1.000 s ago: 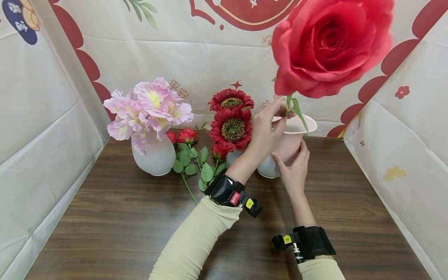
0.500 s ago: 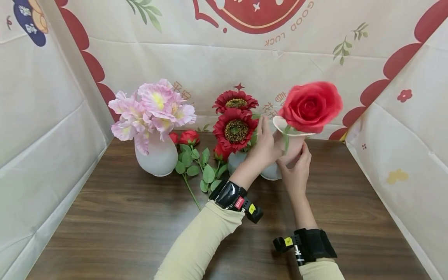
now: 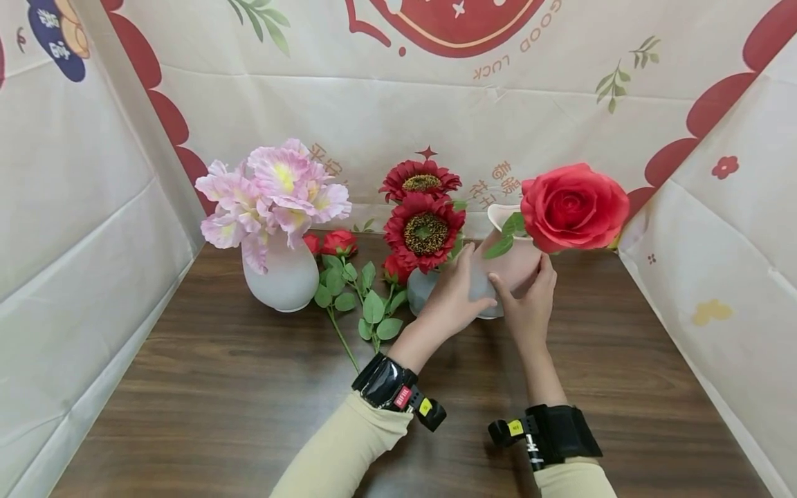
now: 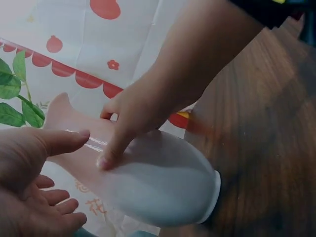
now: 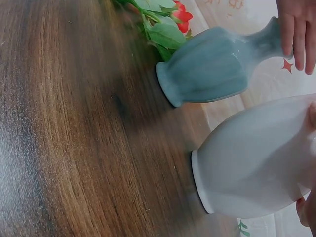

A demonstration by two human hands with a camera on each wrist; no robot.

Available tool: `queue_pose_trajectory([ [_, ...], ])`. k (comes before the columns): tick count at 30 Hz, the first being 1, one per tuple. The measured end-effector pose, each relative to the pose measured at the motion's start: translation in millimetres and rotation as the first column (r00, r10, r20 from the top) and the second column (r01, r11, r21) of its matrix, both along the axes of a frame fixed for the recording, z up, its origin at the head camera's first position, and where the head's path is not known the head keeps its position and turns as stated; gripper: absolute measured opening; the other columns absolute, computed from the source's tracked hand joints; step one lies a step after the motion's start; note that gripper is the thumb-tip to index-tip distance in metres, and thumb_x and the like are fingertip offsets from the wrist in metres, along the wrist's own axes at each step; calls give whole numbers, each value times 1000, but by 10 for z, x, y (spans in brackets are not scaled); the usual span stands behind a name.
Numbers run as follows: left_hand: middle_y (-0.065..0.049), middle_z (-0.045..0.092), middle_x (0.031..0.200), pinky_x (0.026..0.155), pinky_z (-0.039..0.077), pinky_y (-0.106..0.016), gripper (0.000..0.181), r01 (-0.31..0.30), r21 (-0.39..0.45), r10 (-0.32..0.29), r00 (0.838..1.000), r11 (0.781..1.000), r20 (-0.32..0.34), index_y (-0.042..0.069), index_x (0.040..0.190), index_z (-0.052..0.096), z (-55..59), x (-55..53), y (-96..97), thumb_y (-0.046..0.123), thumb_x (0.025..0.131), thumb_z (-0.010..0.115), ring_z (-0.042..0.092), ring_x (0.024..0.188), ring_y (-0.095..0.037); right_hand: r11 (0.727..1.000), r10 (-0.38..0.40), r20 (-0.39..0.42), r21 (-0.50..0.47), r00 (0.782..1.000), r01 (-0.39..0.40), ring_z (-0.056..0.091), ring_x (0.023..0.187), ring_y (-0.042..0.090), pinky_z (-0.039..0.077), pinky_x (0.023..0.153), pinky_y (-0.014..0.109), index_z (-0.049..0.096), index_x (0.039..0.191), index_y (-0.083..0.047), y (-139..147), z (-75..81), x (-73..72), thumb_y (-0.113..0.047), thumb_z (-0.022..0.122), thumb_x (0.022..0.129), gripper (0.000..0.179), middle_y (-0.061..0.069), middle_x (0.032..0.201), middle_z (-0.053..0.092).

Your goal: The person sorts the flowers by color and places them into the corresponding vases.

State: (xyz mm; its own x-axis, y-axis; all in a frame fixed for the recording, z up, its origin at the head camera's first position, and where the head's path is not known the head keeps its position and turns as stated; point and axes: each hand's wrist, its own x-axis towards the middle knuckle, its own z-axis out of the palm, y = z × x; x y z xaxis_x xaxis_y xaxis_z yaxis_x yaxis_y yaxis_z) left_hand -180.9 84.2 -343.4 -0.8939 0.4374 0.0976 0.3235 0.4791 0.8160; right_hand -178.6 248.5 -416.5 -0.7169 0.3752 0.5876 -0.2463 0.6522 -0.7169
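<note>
A pink-and-white vase (image 3: 512,266) stands upright at the right of the table. One large red rose (image 3: 575,207) leans over its rim to the right, green leaves at the mouth. My right hand (image 3: 529,304) holds the vase from the right, thumb on its front; the left wrist view shows this hand (image 4: 148,98) gripping the body. My left hand (image 3: 453,294) is at the vase's left side, thumb apart and fingers loosely spread with nothing in them. In the right wrist view, left-hand fingers (image 5: 298,39) overlap the neck of a blue-green vase (image 5: 212,64).
Dark red sunflower-like blooms (image 3: 425,232) rise from the blue-green vase. Farther left, a white vase (image 3: 283,277) bears pink flowers (image 3: 274,187). Red roses (image 3: 339,242) with leafy stems lie on the wooden table (image 3: 249,415) between them. A printed cloth (image 3: 398,117) walls the back and sides.
The red rose has come down from high in view to the vase's mouth and tipped right. My left hand has let go of its stem and lowered. My right hand stays on the vase.
</note>
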Motion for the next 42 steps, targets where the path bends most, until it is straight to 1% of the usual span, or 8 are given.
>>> queue_pose_trajectory([
  [8,-5,31,163,118,37,-37,81,91,41,-88,994,995,-63,13,158,25,-79,161,-190,22,93,72,34,149,-21,1000,-9,36,-14,999,10,41,134,34,36,112,53,28,153,-1,12,6,19,-19,84,81,93,24,146,40],
  [13,-3,37,160,116,40,-38,65,104,40,-99,989,994,-109,14,152,39,-118,256,-348,25,95,69,38,147,-20,1000,-13,21,-6,1000,13,40,135,34,35,114,53,29,153,0,20,1,16,-18,84,81,93,24,146,40],
  [16,-4,45,155,110,46,-38,54,105,88,-94,988,991,-125,14,145,50,-150,274,-465,22,95,69,48,140,-23,1000,-16,21,-10,1000,16,40,136,33,34,115,52,29,153,-1,24,-1,5,-19,84,81,93,23,147,41],
  [23,-14,56,137,101,53,-41,39,42,264,-37,999,964,-23,9,132,61,-245,234,-790,12,94,68,58,126,-33,999,-19,48,-30,999,20,39,137,30,33,117,49,29,154,-4,26,0,-13,-24,84,82,92,20,148,41],
  [26,-16,57,131,100,54,-45,36,-13,286,5,1000,958,27,6,129,63,-312,217,-909,9,94,68,58,122,-35,999,-17,51,-33,999,19,39,137,30,33,117,49,29,154,-5,25,3,-15,-24,84,82,93,19,148,40],
  [32,-16,58,128,100,53,-47,32,-104,211,92,994,972,65,7,126,64,-481,220,-1104,11,94,67,57,120,-33,999,-19,49,-35,999,21,40,137,30,33,117,48,30,153,-3,15,3,-15,-23,84,81,93,20,147,41],
  [36,-13,59,123,96,55,-44,26,-174,92,167,983,980,71,9,120,66,-588,246,-1194,13,94,68,59,116,-31,999,-16,47,-39,999,17,40,137,30,33,117,48,30,153,-3,6,-3,-17,-23,84,81,93,21,147,41],
  [42,-11,58,108,80,52,-40,27,-256,-156,271,960,954,77,6,112,59,-747,289,-1289,17,91,72,59,94,-25,999,-13,46,-41,999,15,39,137,30,33,116,49,29,154,-4,8,-14,-16,-24,84,81,93,20,147,41],
])
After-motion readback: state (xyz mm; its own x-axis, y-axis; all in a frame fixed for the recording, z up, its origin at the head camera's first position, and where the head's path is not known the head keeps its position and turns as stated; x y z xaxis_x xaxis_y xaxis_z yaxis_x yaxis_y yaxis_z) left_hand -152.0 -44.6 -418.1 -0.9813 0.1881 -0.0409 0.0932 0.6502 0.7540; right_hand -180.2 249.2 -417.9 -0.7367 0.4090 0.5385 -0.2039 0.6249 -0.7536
